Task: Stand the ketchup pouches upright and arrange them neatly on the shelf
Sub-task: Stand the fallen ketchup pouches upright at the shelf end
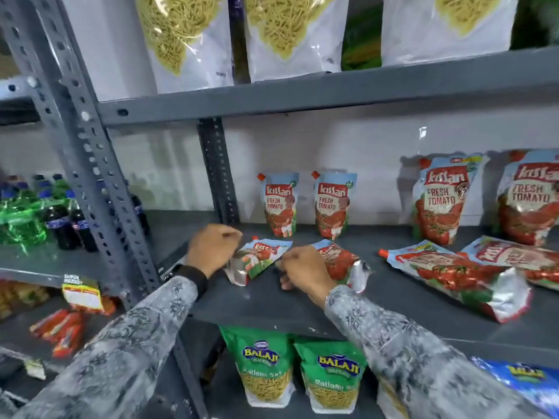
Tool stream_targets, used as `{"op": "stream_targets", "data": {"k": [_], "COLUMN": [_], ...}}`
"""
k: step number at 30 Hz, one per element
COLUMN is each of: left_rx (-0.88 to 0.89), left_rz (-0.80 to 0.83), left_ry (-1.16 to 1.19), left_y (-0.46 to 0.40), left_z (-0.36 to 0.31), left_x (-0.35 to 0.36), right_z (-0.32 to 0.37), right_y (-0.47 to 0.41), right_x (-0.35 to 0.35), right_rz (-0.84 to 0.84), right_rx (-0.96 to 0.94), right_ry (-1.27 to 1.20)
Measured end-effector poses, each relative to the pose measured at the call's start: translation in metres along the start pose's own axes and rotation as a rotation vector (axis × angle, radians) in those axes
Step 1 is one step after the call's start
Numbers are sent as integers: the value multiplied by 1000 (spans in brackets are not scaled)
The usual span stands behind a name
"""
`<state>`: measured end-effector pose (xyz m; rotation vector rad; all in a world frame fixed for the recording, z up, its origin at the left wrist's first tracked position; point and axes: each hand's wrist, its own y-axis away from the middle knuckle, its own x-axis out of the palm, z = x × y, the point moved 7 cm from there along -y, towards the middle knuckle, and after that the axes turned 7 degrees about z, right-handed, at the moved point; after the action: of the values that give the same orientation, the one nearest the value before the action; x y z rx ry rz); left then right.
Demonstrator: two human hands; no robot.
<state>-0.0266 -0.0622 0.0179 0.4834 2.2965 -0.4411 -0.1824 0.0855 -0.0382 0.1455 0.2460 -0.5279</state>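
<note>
Lying flat between both hands, small ketchup pouch (257, 260), left grip (213, 246) and right grip (302, 275) pinching its ends.

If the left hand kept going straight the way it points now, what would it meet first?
Probably the small red-and-blue ketchup pouch lying flat: the left hand already sits at its left edge, seemingly touching. Beyond it, an upright small pouch stands by the wall; depth is unclear.

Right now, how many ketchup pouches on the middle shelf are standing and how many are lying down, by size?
Small standing: 2
Small lying: 2
Large standing: 2
Large lying: 2
Total: 8
</note>
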Motion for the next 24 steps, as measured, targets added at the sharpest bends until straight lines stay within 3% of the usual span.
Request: {"op": "stream_targets", "data": {"k": [2, 4, 9, 14, 19, 24], "left_rx": [-134, -258, -324, -444, -343, -28], "left_rz": [163, 250, 391, 516, 501, 262], "left_ry": [184, 184, 217, 494, 578, 677], "left_y": [-23, -40, -66, -57, -57, -69], "left_z": [22, 39, 59, 71, 60, 21], "left_x": [9, 16, 38, 56, 53, 25], "right_z": [-12, -13, -15, -19, -7, 34], "right_y": [-11, -18, -34, -40, -47, -66], "right_x": [11, 21, 38, 43, 28, -18], "right_rz": [49, 109, 100, 45, -1, -260], "right_rx": [187, 289, 340, 355, 293, -38], "right_ry": [-226, -353, -501, -573, -452, -165]}}
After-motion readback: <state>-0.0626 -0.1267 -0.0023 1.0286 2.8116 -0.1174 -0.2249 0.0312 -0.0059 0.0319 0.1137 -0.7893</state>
